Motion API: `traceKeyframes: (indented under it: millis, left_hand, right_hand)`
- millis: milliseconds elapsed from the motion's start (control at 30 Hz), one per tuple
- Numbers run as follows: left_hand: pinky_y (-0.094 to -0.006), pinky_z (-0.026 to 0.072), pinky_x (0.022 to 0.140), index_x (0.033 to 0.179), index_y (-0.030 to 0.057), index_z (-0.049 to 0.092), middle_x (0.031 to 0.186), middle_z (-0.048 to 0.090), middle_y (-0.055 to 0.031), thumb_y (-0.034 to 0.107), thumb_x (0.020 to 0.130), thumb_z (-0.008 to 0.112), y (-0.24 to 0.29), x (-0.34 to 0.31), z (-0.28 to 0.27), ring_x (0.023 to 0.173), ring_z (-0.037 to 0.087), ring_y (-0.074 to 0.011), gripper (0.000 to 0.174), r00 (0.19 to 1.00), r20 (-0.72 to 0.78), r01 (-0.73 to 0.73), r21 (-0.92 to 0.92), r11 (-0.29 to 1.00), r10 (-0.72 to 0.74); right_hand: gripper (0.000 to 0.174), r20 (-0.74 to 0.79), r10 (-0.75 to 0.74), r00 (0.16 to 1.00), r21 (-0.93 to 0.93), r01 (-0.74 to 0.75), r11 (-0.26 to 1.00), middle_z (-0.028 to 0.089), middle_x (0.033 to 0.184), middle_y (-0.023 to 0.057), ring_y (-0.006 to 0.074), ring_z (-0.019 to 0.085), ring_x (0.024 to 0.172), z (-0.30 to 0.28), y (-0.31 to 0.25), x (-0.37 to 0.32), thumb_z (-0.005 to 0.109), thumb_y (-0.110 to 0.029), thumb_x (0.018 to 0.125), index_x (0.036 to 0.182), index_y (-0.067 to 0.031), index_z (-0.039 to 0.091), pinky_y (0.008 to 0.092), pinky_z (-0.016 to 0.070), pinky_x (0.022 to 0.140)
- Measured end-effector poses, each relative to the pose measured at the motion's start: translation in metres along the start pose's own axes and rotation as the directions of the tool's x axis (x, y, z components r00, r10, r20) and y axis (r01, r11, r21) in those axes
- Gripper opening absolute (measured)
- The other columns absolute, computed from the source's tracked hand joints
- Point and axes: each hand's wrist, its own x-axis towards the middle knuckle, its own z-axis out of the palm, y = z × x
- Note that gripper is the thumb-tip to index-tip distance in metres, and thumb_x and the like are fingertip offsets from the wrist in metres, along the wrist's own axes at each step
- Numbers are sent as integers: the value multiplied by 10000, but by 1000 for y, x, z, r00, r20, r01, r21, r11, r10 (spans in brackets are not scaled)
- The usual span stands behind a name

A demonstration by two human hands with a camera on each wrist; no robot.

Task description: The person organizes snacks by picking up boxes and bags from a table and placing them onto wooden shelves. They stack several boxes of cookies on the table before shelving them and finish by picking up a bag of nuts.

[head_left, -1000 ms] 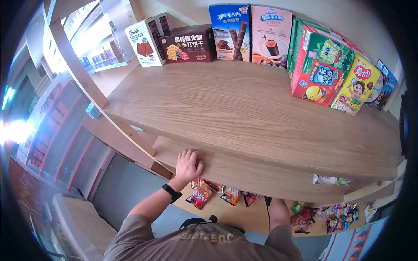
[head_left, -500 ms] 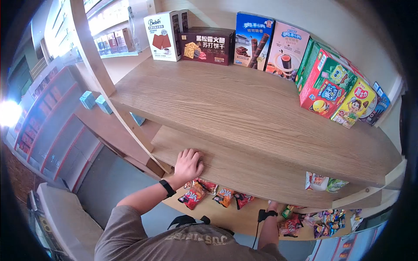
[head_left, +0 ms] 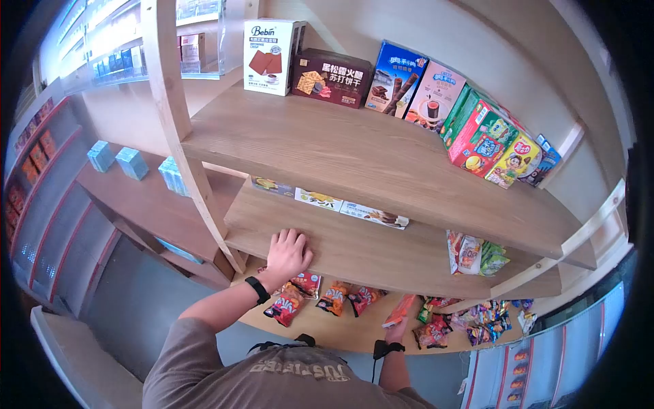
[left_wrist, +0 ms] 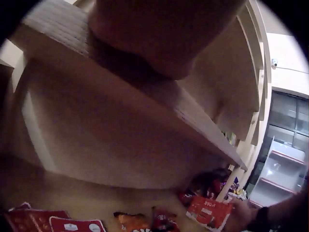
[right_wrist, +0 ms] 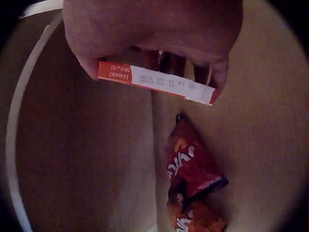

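My right hand [head_left: 395, 332] holds a flat red-orange box [head_left: 400, 311] over the lowest shelf. In the right wrist view, thumb and fingers grip this box [right_wrist: 157, 83] by its two ends, and a white side with a printed date faces the camera. Below it lie a red snack bag [right_wrist: 193, 162] and an orange snack bag [right_wrist: 200, 217]. My left hand [head_left: 289, 252] rests on the front part of the middle shelf [head_left: 368, 249], fingers spread loosely and nothing in them. The left wrist view shows the red-orange box [left_wrist: 208, 212] beyond the shelf's underside.
Biscuit boxes, among them a white one [head_left: 269, 65] and a maroon one [head_left: 330, 77], line the back of the top shelf [head_left: 354, 143]. Wooden posts [head_left: 170, 88] stand at the left. Several snack bags [head_left: 487, 324] lie at the lowest shelf's right. Bags [head_left: 470, 253] stand on the middle shelf.
My right hand, hidden under the shelf at first, has come out with the red-orange box. The left hand has stayed on the shelf while the head view has shifted, revealing boxes on the middle shelf.
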Motion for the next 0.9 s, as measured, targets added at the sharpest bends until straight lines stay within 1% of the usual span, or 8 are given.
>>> traceKeyframes:
  millis: [67, 200, 400, 467, 600, 767, 867, 900]
  left_hand:
    - [-429, 389, 819, 877, 72, 568, 931, 533, -121, 283, 763, 570, -1, 0, -2, 932, 497, -283, 239, 1000, -11, -12, 5, 1000, 12]
    - [-433, 386, 812, 871, 84, 566, 912, 523, -120, 260, 756, 578, -6, -3, 3, 934, 494, -289, 210, 998, -56, -20, -40, 999, 18]
    - [-434, 385, 814, 885, 71, 562, 962, 533, -117, 300, 768, 570, -11, -5, 4, 951, 495, -281, 258, 1000, -3, -10, -55, 998, 9]
    - [-433, 383, 815, 908, 71, 561, 972, 533, -116, 306, 771, 566, -12, -7, 6, 962, 496, -280, 272, 1000, -28, -4, -47, 999, 2]
    - [-417, 389, 820, 925, 87, 562, 998, 537, -103, 283, 749, 603, -12, -7, 5, 970, 501, -279, 266, 999, 0, 36, -57, 998, -36]
    - [-418, 384, 841, 971, 83, 549, 1032, 530, -114, 298, 762, 605, -14, -9, 3, 986, 499, -279, 304, 999, 13, 50, -61, 997, -49]
    - [-427, 385, 870, 991, 78, 556, 1061, 529, -129, 300, 782, 603, -18, -12, 0, 1022, 494, -300, 308, 999, -26, -23, -145, 989, 19]
    - [-433, 385, 884, 995, 75, 557, 1079, 527, -134, 283, 785, 608, -21, -12, -3, 1038, 489, -315, 300, 998, -14, -58, -280, 958, 56]
  right_hand:
    - [463, 130, 17, 991, -46, -11, 999, 567, 961, 28, 202, 542, 879, -7, 9, -12, 501, -502, 783, 1106, -172, 517, 376, 439, 758]
    - [447, 58, 36, 998, -8, -35, 999, 571, 953, 29, 203, 545, 887, -2, 20, -54, 493, -481, 791, 1116, -175, 513, 382, 442, 764]
    - [515, 122, 27, 992, 2, -28, 1000, 560, 1129, 48, 222, 526, 990, -5, 38, -113, 467, -470, 804, 1224, -172, 492, 396, 431, 810]
    - [573, 220, 14, 975, 24, -19, 1000, 526, 1228, 48, 232, 504, 1064, -1, 39, -142, 453, -474, 806, 1293, -171, 458, 409, 416, 843]
    - [605, 277, -19, 961, 37, 9, 999, 511, 1263, 46, 242, 495, 1095, 5, 34, -194, 436, -475, 814, 1331, -160, 427, 430, 403, 872]
    - [544, 267, 61, 962, 60, -80, 995, 519, 1236, 74, 251, 506, 1073, 5, 33, -236, 447, -403, 825, 1286, -113, 456, 425, 417, 866]
    - [558, 267, 106, 958, 47, -123, 991, 509, 1256, 78, 253, 495, 1094, 5, 32, -251, 451, -398, 827, 1304, -108, 442, 434, 409, 888]
    - [558, 269, 107, 957, 45, -124, 991, 509, 1256, 78, 253, 495, 1094, 2, 36, -251, 451, -398, 827, 1304, -108, 442, 434, 409, 888]
